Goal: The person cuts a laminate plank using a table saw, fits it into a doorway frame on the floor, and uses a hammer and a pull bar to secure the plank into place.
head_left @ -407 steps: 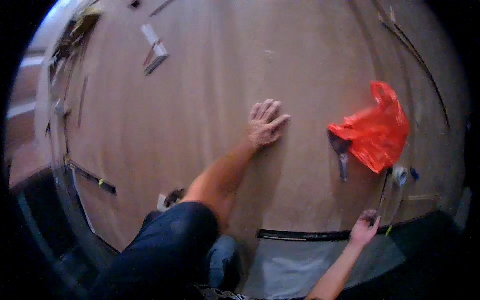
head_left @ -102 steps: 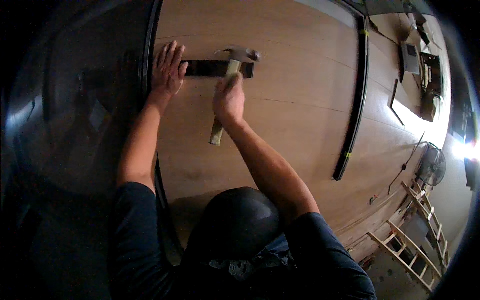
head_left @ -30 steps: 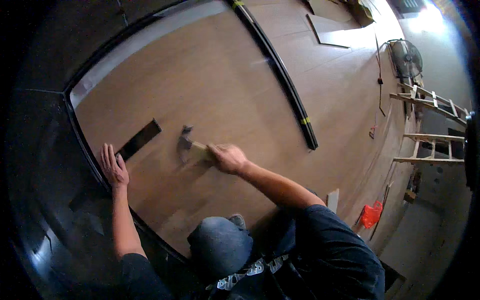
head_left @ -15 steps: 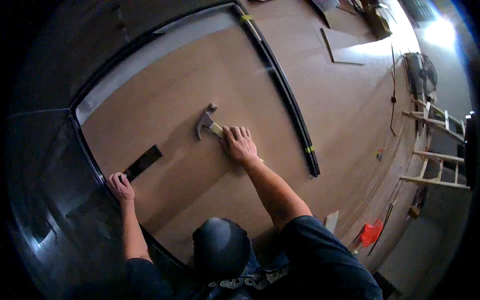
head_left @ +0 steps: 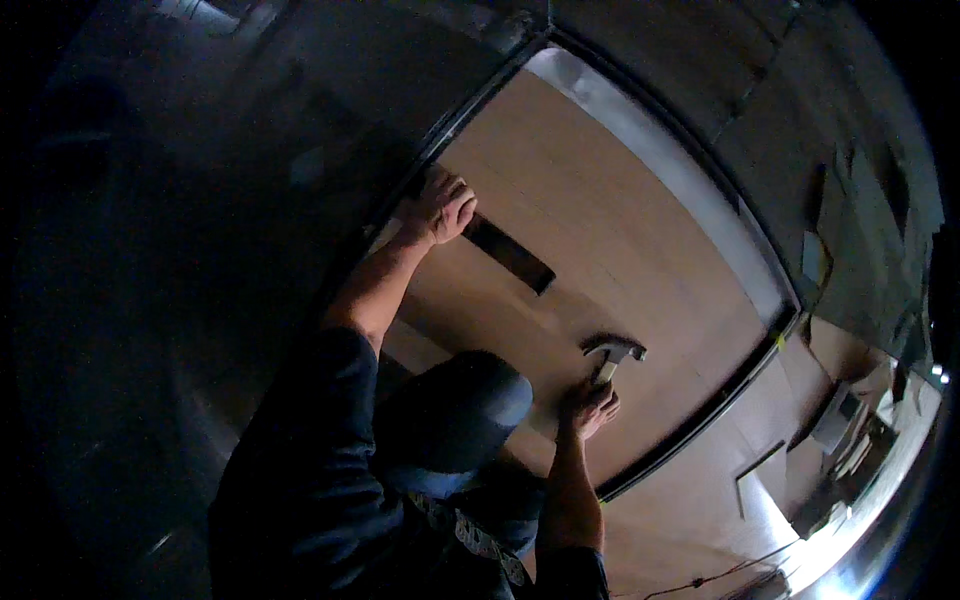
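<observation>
My left hand (head_left: 447,208) is at the dark frame edge, its fingers curled over one end of a dark flat strip (head_left: 510,257). The strip's other end lies out across the brown board (head_left: 640,260). Right of it my right hand (head_left: 592,408) is wrapped round the pale handle of a claw hammer (head_left: 613,350). The hammer's metal head is just above or on the board, apart from the strip; I cannot tell whether it touches the board. Part of the strip is hidden under my left hand.
A black frame rail (head_left: 690,425) borders the board, with a yellow band (head_left: 781,342) near its corner. A greyish strip of surface (head_left: 640,130) runs inside the far edge. My bent knee (head_left: 450,415) is between my arms. Boards and clutter (head_left: 845,415) lie at the right.
The whole view has turned, so the frame and both hands appear at a new angle. The hammer is still in my right hand and its head appears nearer the strip. My left hand stays at the strip's end.
</observation>
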